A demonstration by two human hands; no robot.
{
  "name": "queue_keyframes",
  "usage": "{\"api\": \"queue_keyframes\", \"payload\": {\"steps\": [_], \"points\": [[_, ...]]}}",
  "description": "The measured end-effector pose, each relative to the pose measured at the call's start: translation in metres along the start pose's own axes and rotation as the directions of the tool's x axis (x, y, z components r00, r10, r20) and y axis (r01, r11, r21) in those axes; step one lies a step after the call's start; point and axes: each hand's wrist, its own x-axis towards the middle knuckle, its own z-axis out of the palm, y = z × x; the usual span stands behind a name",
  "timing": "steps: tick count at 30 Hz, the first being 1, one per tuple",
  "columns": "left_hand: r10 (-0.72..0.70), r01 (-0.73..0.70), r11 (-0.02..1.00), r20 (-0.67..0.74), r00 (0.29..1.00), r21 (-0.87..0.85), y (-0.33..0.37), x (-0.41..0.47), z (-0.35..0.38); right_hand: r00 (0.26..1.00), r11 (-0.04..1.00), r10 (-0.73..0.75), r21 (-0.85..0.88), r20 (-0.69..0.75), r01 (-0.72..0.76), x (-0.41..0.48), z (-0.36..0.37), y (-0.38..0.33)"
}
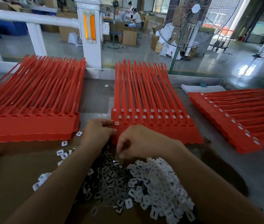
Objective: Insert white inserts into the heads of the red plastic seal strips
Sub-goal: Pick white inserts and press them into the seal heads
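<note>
1. The left grip (pixel 98 131) pinched the near left corner of the middle strips (pixel 152 97), thumb and fingers clamped on the red edge beside the one filled head in the front row.
2. The right grip (pixel 137 141) hung just right of it, over the near edge of those strips. Its fingers were curled down with the tips together, and whether they held an insert could not be told.
3. The inserts (pixel 160 178) lay heaped on the counter (pixel 95 97) under both wrists, with dark pieces (pixel 110 175) to their left.
4. The middle strips lay flat, long axis running away from the person, heads near and tails far. The two rear rows of heads held white inserts.
5. The left strips (pixel 31 94) had empty heads. The right strips (pixel 233 117) had filled heads, tails pointing right.
</note>
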Motion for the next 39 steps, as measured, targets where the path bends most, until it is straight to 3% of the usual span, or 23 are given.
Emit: {"api": "queue_keyframes", "payload": {"steps": [4, 10, 18, 23, 27, 31, 39], "points": [[0.004, -0.004, 1.0, -0.007, 1.0, -0.018, -0.001, -0.001, 0.002, 0.997, 0.997, 0.007, -0.076, 0.071, -0.002, -0.003, 0.008, -0.007], [0.02, -0.02, 1.0, -0.016, 1.0, -0.005, -0.005, 0.001, 0.0, 0.998, 0.996, 0.053, -0.078, 0.032, -0.05, 0.002, 0.016, -0.011], [0.097, -0.095, 0.992, -0.018, 0.995, 0.084, -0.008, -0.001, -0.002, 0.996, 0.993, 0.089, 0.078, 0.005, -0.089, -0.002, 0.01, -0.009], [0.055, -0.055, 0.998, 0.025, 0.998, 0.021, -0.008, 0.002, -0.003, 0.971, 0.976, 0.121, 0.203, -0.206, -0.078, 0.006, -0.002, 0.005], [0.033, -0.033, 0.999, 0.016, 0.999, -0.035, -0.009, 0.003, -0.002, 0.868, 0.949, 0.224, 0.301, -0.444, -0.091, 0.029, -0.004, 0.022], [0.036, -0.034, 0.995, 0.028, 0.999, -0.093, -0.011, 0.004, -0.003, 0.823, 0.939, 0.279, 0.322, -0.495, -0.125, 0.049, 0.004, 0.031], [0.066, -0.063, 0.994, 0.034, 0.997, -0.094, -0.013, 0.004, -0.003, 0.835, 0.95, 0.247, 0.291, -0.492, -0.11, 0.057, 0.008, 0.035]]}}
